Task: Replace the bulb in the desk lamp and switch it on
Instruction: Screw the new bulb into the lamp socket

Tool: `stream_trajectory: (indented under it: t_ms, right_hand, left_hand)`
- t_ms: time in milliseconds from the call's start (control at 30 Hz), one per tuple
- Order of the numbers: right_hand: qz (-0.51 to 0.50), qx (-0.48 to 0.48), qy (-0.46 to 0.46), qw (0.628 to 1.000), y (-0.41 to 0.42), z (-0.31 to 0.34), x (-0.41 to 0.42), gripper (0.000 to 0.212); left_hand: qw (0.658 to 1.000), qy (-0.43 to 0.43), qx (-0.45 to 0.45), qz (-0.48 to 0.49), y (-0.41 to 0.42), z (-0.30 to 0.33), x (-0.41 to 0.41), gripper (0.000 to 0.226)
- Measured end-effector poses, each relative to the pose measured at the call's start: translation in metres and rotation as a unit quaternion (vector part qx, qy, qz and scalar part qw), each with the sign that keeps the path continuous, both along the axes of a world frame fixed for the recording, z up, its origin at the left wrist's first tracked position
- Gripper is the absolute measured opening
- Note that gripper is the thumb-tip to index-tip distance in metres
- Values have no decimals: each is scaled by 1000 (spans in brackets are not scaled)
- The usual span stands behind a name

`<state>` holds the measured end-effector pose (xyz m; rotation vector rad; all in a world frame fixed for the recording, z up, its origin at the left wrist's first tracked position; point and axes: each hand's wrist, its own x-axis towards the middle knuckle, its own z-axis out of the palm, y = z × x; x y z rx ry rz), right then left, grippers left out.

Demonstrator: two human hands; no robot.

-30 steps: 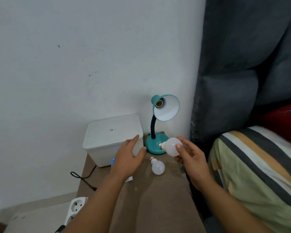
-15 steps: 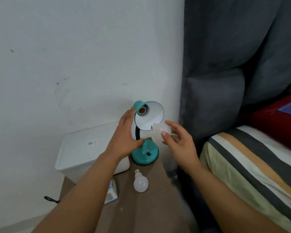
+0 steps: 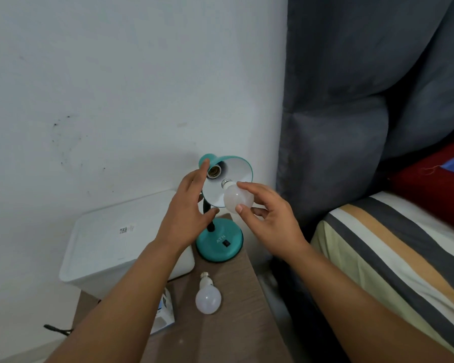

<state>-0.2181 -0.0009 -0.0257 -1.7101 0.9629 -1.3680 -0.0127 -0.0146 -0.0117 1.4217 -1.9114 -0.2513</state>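
We see the white bulb held in the right hand, its fingers pinching the round glass from both sides. Its metal screw base points up and left, inside the mouth of the lamp shade and just short of the brass socket, which stands empty. The bulb and socket look apart, though close.

The teal desk lamp stands on the wooden counter, its shade tilted toward us. The left hand is at the left of the shade, fingers spread wide, one fingertip touching the teal cap behind the socket and the thumb near the black neck below the shade. We cannot tell whether the palm presses on the shade.

In front of the lamp's round base, which bears a small black switch, a second white bulb lies on its side on the counter, its screw base pointing toward the lamp. Left of the lamp sits a white box, and in front of that box, partly hidden by the left forearm, a small carton. Right of the lamp rises a grey padded headboard, with a striped bed below it.
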Motion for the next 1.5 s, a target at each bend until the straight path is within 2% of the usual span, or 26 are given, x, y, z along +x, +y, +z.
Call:
stream_trajectory:
  t_ms: [300, 700, 900, 1100, 1367, 1500]
  right_hand:
    - [0, -34, 39, 999, -21, 4, 14, 41]
    - [-8, -25, 44, 999, -37, -1, 27, 44]
    - [-20, -32, 73, 997, -42, -8, 30, 63]
    - [-59, -57, 112, 990, -40, -8, 35, 62]
    - [-135, -47, 109, 984, -36, -5, 40, 65]
    - [-127, -75, 108, 983, -35, -5, 40, 64]
  left_hand:
    - [1000, 3, -4, -23, -5, 4, 5, 104]
    - [998, 35, -2, -50, -5, 6, 2, 100]
    - [996, 58, 5, -61, -4, 7, 1, 101]
    - [995, 72, 11, -62, -3, 8, 1, 101]
    - [994, 90, 21, -59, -3, 7, 1, 100]
    - [994, 95, 24, -55, -2, 8, -1, 101]
